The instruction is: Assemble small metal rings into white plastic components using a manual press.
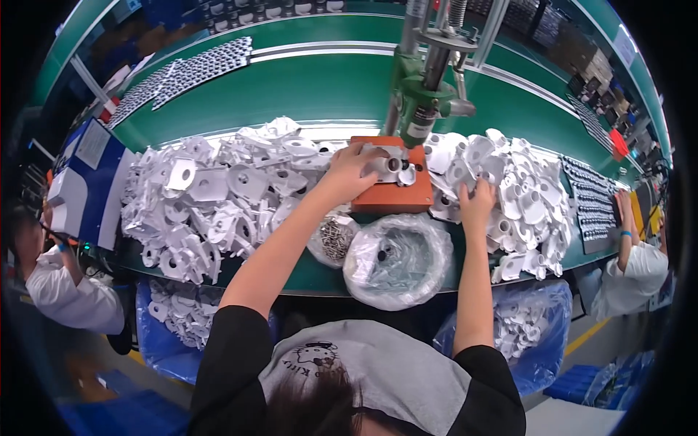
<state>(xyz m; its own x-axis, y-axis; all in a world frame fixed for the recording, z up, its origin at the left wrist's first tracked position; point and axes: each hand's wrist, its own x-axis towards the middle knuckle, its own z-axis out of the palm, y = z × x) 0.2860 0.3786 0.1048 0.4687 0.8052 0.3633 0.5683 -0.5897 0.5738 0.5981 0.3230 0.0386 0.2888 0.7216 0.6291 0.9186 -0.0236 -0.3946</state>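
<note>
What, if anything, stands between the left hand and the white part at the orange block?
Nothing visible: the left hand holds the white part at the orange block. The green press is beyond it, not between.

Near, wide head-worn fisheye view, downward over the green workbench (pixel 313 279)

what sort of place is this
Most likely a factory assembly line: a green press stands over an orange block, heaps of white parts flank it, and co-workers are at either side.
</note>
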